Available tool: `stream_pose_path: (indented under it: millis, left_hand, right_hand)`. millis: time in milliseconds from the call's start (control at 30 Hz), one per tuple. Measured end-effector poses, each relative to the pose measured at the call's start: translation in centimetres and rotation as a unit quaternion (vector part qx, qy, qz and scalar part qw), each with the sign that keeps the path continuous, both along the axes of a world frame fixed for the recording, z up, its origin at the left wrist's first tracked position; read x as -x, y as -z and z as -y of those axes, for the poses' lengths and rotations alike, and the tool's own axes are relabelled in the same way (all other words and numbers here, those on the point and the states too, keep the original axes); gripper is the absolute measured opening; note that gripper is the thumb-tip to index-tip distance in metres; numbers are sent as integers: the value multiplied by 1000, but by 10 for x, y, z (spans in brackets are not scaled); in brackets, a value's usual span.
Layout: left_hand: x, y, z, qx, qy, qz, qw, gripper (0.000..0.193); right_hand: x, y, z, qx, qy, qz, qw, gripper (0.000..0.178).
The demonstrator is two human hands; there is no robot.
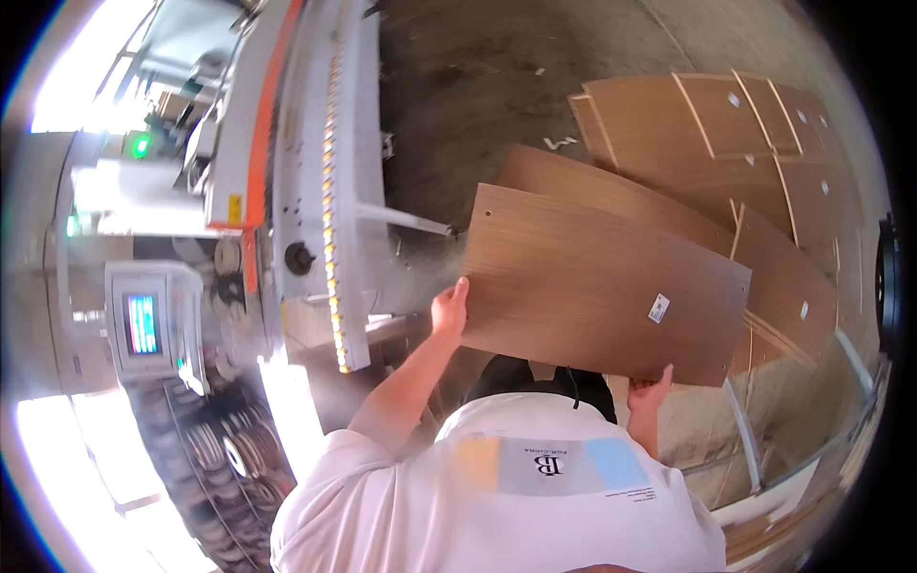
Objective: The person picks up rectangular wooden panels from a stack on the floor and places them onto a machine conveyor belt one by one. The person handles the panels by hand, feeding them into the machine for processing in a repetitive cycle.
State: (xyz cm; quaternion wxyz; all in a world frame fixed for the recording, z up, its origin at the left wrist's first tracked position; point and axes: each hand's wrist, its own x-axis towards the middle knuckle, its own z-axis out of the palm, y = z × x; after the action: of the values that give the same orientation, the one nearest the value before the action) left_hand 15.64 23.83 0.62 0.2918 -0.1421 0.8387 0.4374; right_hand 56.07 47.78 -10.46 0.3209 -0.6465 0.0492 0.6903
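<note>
A brown wood-grain panel (592, 277) is held up in front of me, its long side running from left to right with the right end lower. It has small holes near its corners and a white label (659, 307) toward the right. My left hand (450, 307) grips the panel's left end, thumb on the upper face. At the near edge, right of the middle, my right hand (651, 390) holds it from below, with its thumb up against the edge and most fingers hidden. Another brown panel (564, 177) shows partly behind the held one.
Several brown panels (659, 110), some labelled, lie stacked at the right. A long machine (315, 191) with a row of yellow rollers runs along the left, a support arm (406, 218) sticking out from it. A control screen (142, 323) stands at far left. White scraps (560, 143) lie on the floor.
</note>
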Motion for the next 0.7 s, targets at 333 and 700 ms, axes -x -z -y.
stream_pose_path:
  millis: [333, 700]
  left_hand:
    - [121, -25, 260, 124, -100, -126, 979, 62]
    - [209, -44, 423, 443, -70, -423, 788, 49]
  right_hand:
    - [63, -15, -26, -161, -103, 22, 981, 49]
    - [232, -49, 116, -64, -432, -118, 892, 36]
